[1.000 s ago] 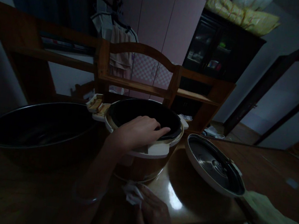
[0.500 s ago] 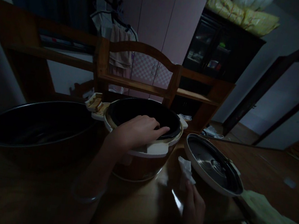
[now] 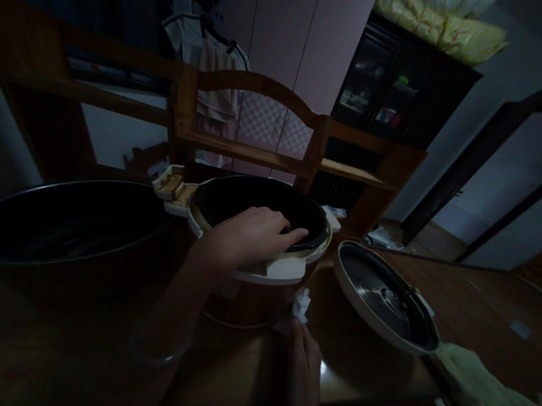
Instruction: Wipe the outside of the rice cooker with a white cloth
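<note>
In the middle of the wooden table stands an electric cooker (image 3: 252, 296) with a brown body, pale rim and dark inside. My left hand (image 3: 253, 235) is closed over its near rim, fingers reaching down inside where they are partly hidden and thumb pointing right. Low at the cooker's right front, my right hand (image 3: 305, 362) pinches a crumpled white tissue (image 3: 301, 305) close to the outer wall; whether it touches the wall I cannot tell. The round lid (image 3: 383, 296) lies to the right with its inner side facing up.
A wide dark pot (image 3: 61, 220) stands at the left, near the cooker. A wooden shelf frame (image 3: 243, 149) rises along the table's back edge. Pale green cloth (image 3: 491, 395) lies at the right. The room is dim.
My right hand has moved left with the tissue, from beside the lid to the cooker's lower right side. My left hand stays on the rim.
</note>
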The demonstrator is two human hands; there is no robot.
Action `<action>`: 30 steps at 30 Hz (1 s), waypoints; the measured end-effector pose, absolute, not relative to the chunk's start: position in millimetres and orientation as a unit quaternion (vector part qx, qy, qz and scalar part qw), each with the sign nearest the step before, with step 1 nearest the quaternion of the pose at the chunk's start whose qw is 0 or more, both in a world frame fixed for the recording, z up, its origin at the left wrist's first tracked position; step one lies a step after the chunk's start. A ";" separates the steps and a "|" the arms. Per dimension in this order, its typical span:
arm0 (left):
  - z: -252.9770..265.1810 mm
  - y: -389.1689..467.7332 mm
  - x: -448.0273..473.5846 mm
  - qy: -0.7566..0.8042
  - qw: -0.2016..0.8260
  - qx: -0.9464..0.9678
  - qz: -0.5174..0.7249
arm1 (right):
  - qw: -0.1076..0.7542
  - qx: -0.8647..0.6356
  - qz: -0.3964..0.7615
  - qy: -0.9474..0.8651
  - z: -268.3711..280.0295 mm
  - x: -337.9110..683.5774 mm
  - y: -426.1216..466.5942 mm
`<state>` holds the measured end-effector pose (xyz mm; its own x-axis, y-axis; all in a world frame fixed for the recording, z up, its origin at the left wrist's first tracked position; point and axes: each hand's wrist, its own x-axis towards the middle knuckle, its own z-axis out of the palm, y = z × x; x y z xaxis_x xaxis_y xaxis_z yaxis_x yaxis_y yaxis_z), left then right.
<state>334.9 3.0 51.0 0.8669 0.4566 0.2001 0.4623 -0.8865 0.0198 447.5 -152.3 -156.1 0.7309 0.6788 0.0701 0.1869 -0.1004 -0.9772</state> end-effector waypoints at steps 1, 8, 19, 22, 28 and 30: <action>51.3 2.8 334.8 -0.242 0.013 -0.965 -0.099 | 0.597 -0.715 0.210 -0.297 -157.8 447.1 -153.4; 50.2 4.9 334.4 -0.233 0.031 -0.967 -0.095 | 0.582 -0.736 0.199 -0.283 -180.3 441.4 -161.5; 50.6 3.7 333.7 -0.227 0.025 -0.969 -0.097 | 0.541 -0.692 0.060 -0.474 -230.0 425.6 -187.1; 50.0 4.6 333.8 -0.230 0.022 -0.968 -0.095 | 0.552 -0.693 0.046 -0.462 -233.6 419.3 -186.4; 52.1 2.4 335.5 -0.255 -0.013 -0.962 -0.095 | 0.543 -0.697 0.054 -0.465 -229.8 411.8 -191.4; 52.9 1.5 335.0 -0.253 -0.013 -0.963 -0.097 | 0.524 -0.704 0.066 -0.476 -229.1 410.7 -193.1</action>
<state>335.0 1.5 52.9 0.8537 0.4888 0.1796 0.4838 -0.8721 0.0735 410.7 -193.1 -229.1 0.5386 0.7387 0.4051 0.6004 0.0008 -0.7997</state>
